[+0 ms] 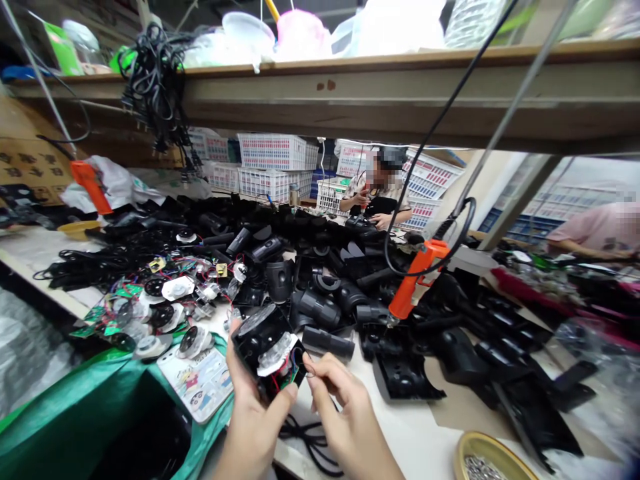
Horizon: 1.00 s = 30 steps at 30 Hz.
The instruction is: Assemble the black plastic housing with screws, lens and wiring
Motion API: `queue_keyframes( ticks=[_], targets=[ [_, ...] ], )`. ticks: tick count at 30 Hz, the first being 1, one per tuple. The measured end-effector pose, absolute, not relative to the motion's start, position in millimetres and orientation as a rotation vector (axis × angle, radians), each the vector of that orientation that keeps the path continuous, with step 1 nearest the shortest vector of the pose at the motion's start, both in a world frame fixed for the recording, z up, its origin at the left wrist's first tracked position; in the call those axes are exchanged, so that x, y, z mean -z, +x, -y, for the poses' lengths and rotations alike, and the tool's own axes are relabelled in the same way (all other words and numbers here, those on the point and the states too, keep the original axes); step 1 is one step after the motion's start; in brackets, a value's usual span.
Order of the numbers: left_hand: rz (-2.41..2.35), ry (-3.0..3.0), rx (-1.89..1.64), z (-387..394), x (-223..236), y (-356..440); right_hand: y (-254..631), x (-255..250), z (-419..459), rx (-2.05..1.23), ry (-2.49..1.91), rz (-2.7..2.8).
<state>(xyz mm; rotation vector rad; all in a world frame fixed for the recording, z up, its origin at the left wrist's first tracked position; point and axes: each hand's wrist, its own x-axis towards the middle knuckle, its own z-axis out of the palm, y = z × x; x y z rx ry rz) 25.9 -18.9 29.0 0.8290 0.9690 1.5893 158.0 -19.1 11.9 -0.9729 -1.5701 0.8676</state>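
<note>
— What is the left hand [253, 417] doing?

— It is wrapped around a black housing [263, 343], thumb on the near edge, fingers behind it. The housing is held low in the middle of the view, just above the near edge of the desk [425, 433], open side up. A white part [274, 353] sits inside it, with red, blue and green wires [286, 379] showing under that.

— And the right hand [345, 413]?

— Just beside the housing, on its right. Thumb and forefinger are pressed together in a pinch at the housing's corner. What they pinch is too small to make out; it may be a thin wire.

— What lies around them?

— A big heap of black plastic parts [330, 300] covers the desk beyond the hands. To the left there is a cluster of small round motors and green circuit boards [150, 307] with coloured leads. A card with cartoon pictures [200, 383] lies just left of the left hand, on a green bag [100, 400] that hangs over the desk's edge.

— Any tools?

— An orange electric screwdriver [415, 280] hangs on a black cable, tip down, to the right of the housing and well above the desk. A second orange one [90, 187] is far left. A shallow gold dish of screws [487, 460] sits at the bottom right.

— Anyone else?

— A person [375, 190] is working at the far side of the desk, and a pink sleeve [595, 233] shows at the right edge. A wooden shelf [380, 87] runs overhead.
</note>
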Motion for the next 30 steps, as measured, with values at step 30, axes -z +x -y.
queue_keyframes(
  ticks=[30],
  targets=[
    [-0.963, 0.525, -1.363, 5.4, -30.7, -0.8, 157.8, 5.4, 7.9, -0.333, -1.013, 2.057]
  ],
)
